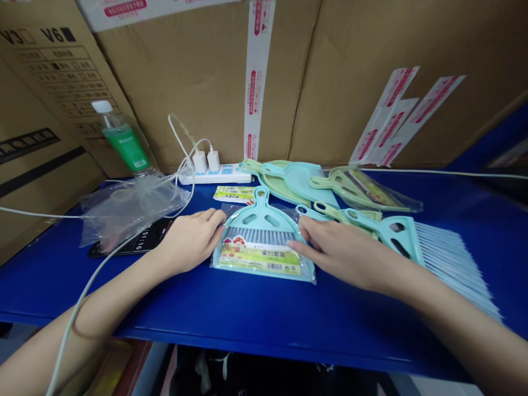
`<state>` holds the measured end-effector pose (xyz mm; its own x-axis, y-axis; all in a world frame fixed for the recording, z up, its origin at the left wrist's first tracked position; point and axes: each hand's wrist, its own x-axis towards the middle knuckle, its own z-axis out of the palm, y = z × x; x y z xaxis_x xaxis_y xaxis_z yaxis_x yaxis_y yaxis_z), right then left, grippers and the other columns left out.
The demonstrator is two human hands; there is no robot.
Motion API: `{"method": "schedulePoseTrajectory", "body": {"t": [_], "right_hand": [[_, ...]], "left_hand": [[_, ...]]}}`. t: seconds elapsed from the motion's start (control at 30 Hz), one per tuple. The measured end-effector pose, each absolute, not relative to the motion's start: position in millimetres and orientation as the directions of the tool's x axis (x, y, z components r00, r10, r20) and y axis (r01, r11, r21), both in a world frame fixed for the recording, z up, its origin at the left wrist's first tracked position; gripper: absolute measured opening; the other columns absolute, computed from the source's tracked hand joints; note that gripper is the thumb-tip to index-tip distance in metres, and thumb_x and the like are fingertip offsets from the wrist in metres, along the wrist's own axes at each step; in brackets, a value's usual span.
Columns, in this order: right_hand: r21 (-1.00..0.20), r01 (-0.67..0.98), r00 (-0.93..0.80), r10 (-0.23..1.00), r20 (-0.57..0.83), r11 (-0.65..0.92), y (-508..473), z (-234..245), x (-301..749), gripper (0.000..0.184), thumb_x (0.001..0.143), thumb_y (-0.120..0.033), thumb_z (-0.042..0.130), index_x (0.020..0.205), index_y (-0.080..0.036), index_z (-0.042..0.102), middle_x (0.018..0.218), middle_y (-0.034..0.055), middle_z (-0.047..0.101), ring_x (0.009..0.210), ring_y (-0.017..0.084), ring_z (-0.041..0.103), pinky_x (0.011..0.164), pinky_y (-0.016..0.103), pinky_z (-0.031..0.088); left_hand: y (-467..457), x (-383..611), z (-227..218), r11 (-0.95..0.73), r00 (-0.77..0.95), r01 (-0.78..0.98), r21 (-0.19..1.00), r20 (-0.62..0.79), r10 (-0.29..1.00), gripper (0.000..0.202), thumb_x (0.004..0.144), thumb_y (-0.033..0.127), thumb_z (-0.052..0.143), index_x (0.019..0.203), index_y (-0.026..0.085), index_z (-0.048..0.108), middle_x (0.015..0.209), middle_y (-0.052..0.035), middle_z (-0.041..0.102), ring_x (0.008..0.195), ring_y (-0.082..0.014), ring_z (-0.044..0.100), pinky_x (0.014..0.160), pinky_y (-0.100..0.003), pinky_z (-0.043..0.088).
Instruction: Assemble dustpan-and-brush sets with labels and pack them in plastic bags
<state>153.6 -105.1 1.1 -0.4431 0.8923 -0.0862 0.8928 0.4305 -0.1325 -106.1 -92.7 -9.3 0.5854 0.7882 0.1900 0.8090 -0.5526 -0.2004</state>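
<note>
A small blue dustpan-and-brush set (262, 236) in a clear plastic bag with a green label lies on the blue table (256, 313). My left hand (190, 239) rests at the bag's left edge, fingers curled and pinching the plastic. My right hand (338, 250) lies at the bag's right edge, fingers stretched flat against it. To the right lies a loose blue hand brush (416, 242) with pale bristles.
Several green and blue dustpans (297, 179) lie behind, one in a bag. A power strip (214, 173) with chargers, a white cable (103, 264), a phone (136, 242), crumpled plastic (132, 206) and a green-labelled bottle (121, 140) are at left. Cardboard boxes (355, 71) form the back wall.
</note>
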Motion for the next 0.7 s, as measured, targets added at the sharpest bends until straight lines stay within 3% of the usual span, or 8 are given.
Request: {"method": "schedulePoseTrajectory", "body": {"t": [0.2,0.27,0.37,0.43,0.53,0.7], "right_hand": [[-0.266,0.892,-0.398,0.914,-0.077,0.366,-95.5,-4.0,153.5,0.015,0.089,-0.023,0.036,0.076,-0.026,0.028,0.064,0.0004,0.054,0.054,0.017,0.051,0.052,0.029,0.033],[-0.305,0.880,-0.403,0.912,-0.076,0.364,-94.9,-5.9,153.6,0.014,0.086,-0.017,0.037,0.079,-0.025,0.028,0.064,-0.0013,0.051,0.052,0.016,0.048,0.052,0.028,0.033],[-0.361,0.863,-0.399,0.915,-0.055,0.354,-94.2,-7.4,154.3,0.013,0.083,-0.014,0.036,0.082,-0.025,0.029,0.065,-0.0023,0.049,0.054,0.017,0.046,0.053,0.028,0.035],[-0.406,0.850,-0.383,0.923,-0.037,0.336,-92.2,-7.2,155.2,0.011,0.083,-0.016,0.036,0.084,-0.025,0.030,0.066,-0.0021,0.049,0.056,0.017,0.047,0.055,0.029,0.036],[-0.498,0.818,-0.344,0.939,-0.024,0.287,-86.7,-5.0,157.6,0.004,0.085,-0.025,0.036,0.087,-0.025,0.033,0.069,-0.0009,0.051,0.061,0.018,0.048,0.057,0.030,0.039],[-0.721,0.671,-0.263,0.965,-0.012,0.174,-77.2,0.2,162.9,0.025,0.088,-0.046,0.038,0.099,-0.024,0.041,0.086,0.0034,0.059,0.076,0.020,0.056,0.069,0.032,0.047]], "left_hand": [[-86.4,-106.5,-13.8,-0.465,0.459,0.868,0.175,0.078,0.885,0.024,0.093,0.026,0.032,0.114,0.019,0.044,0.093,-0.0049,0.067,0.079,-0.0217,0.066,0.068,-0.034,0.048],[-85.1,-107.0,-13.2,-0.465,0.469,0.830,0.308,0.066,0.881,0.024,0.091,0.024,0.034,0.112,0.019,0.045,0.080,-0.0004,0.064,0.069,-0.0180,0.063,0.062,-0.030,0.045],[-83.9,-108.6,-10.7,-0.471,0.518,0.758,0.451,0.021,0.855,0.016,0.087,0.023,0.037,0.096,0.019,0.050,0.058,0.0067,0.049,0.050,-0.0122,0.048,0.052,-0.024,0.037],[-84.1,-109.6,-8.9,-0.475,0.559,0.712,0.517,-0.008,0.829,0.012,0.084,0.024,0.040,0.083,0.019,0.051,0.053,0.0080,0.043,0.047,-0.0098,0.041,0.050,-0.022,0.033],[-86.2,-109.8,-6.7,-0.468,0.614,0.650,0.599,-0.051,0.788,0.013,0.084,0.026,0.043,0.077,0.019,0.052,0.056,0.0064,0.048,0.050,-0.0087,0.043,0.051,-0.020,0.034],[-93.2,-107.2,-1.9,-0.410,0.681,0.597,0.690,-0.167,0.713,0.013,0.085,0.021,0.041,0.085,0.018,0.054,0.066,0.0020,0.064,0.055,-0.0088,0.053,0.055,-0.020,0.040]]}}
